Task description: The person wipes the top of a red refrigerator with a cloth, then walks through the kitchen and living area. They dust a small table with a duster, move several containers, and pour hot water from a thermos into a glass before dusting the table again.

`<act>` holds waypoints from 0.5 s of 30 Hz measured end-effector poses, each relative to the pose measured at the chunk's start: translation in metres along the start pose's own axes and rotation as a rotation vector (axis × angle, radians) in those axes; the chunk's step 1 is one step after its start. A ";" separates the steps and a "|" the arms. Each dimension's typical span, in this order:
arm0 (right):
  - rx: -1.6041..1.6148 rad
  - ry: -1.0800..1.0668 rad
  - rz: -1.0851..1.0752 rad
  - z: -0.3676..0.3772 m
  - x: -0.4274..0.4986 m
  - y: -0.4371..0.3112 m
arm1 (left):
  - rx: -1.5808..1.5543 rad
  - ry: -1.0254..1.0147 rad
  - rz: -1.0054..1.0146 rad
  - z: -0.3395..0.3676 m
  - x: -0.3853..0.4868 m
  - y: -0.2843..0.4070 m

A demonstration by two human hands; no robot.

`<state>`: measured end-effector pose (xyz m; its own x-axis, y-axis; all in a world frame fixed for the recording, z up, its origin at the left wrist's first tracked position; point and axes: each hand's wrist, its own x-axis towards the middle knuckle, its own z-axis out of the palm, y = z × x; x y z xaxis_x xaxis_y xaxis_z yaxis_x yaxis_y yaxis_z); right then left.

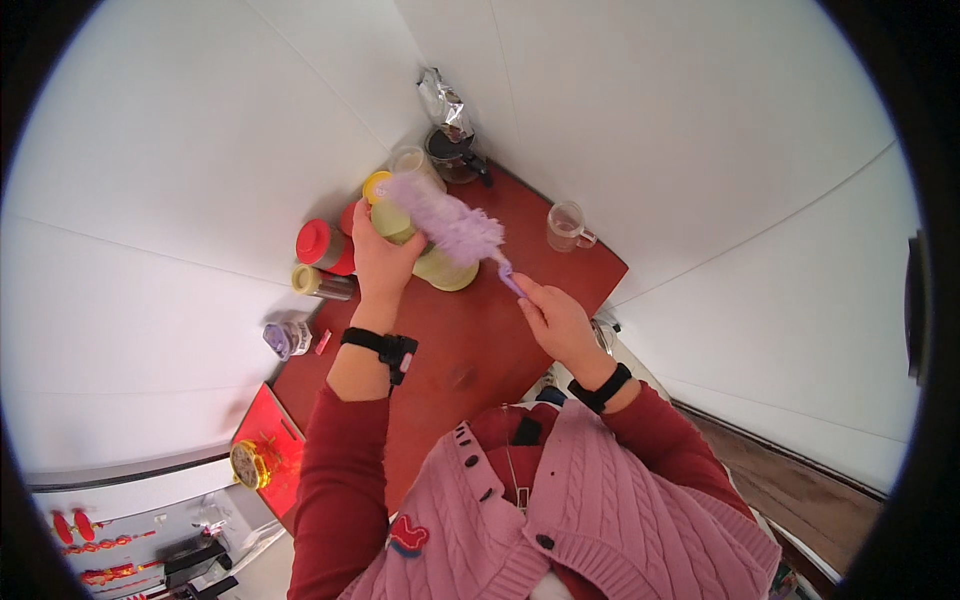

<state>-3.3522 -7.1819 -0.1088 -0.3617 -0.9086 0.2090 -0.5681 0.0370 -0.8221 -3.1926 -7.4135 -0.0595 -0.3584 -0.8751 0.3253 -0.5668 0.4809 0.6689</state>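
My right hand [553,322] grips the handle of a fluffy purple duster [454,223], whose head slants up and left. My left hand [386,259] is closed around a pale green lidded container [450,271] with a wider base, tilted on the red-brown tabletop [450,337]. The duster's fluff lies across that container's side and hides part of it. Just beyond my left fingers is a yellow lid [376,187]. A clear plastic container [409,160] stands behind the duster's tip.
A black-lidded glass pot [454,157] and a foil bag [444,101] fill the corner. Red-lidded jars [319,241], a beige-capped jar [319,282] and a purple-topped jar [287,340] line the left wall. At right stands a glass mug [568,227]. A gold-rimmed object [251,464] sits lower left.
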 end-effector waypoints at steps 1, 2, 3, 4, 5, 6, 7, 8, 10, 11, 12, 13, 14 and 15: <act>-0.025 0.007 0.050 0.000 0.000 0.004 | -0.024 -0.020 0.015 -0.003 -0.003 0.000; -0.001 0.065 0.022 0.000 -0.003 0.008 | -0.048 -0.052 0.025 -0.007 -0.006 0.001; 0.015 0.107 0.024 -0.002 -0.005 0.011 | -0.086 -0.078 0.054 -0.011 -0.011 0.002; 0.026 0.114 0.106 -0.004 -0.006 0.012 | -0.099 -0.118 0.037 -0.015 -0.014 0.002; 0.066 0.135 -0.008 -0.007 -0.008 0.011 | -0.128 -0.152 0.038 -0.019 -0.017 0.003; 0.105 0.122 -0.041 -0.014 -0.011 0.009 | -0.161 -0.180 0.041 -0.022 -0.021 0.003; 0.153 0.108 -0.072 -0.021 -0.014 0.004 | -0.171 -0.224 0.027 -0.025 -0.025 0.002; 0.118 0.040 -0.085 -0.028 -0.016 -0.001 | -0.188 -0.262 0.014 -0.028 -0.029 0.000; 0.069 -0.107 -0.100 -0.043 -0.019 -0.014 | -0.202 -0.373 0.039 -0.036 -0.036 -0.004; 0.049 -0.125 -0.139 -0.048 -0.019 -0.020 | -0.197 -0.447 0.077 -0.042 -0.038 -0.007; 0.035 -0.156 -0.170 -0.053 -0.017 -0.024 | -0.198 -0.514 0.118 -0.046 -0.039 -0.010; 0.009 -0.196 -0.192 -0.056 -0.018 -0.027 | -0.287 -0.521 0.102 -0.051 -0.042 -0.011; -0.054 -0.187 -0.211 -0.059 -0.018 -0.029 | -0.382 -0.518 0.094 -0.054 -0.046 -0.011; -0.125 -0.191 -0.212 -0.062 -0.018 -0.030 | -0.449 -0.530 0.032 -0.057 -0.049 -0.011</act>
<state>-3.3742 -7.1408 -0.0550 -0.0865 -0.9629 0.2557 -0.7065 -0.1216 -0.6972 -3.1267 -7.3791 -0.0452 -0.7488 -0.6604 0.0560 -0.2286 0.3366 0.9135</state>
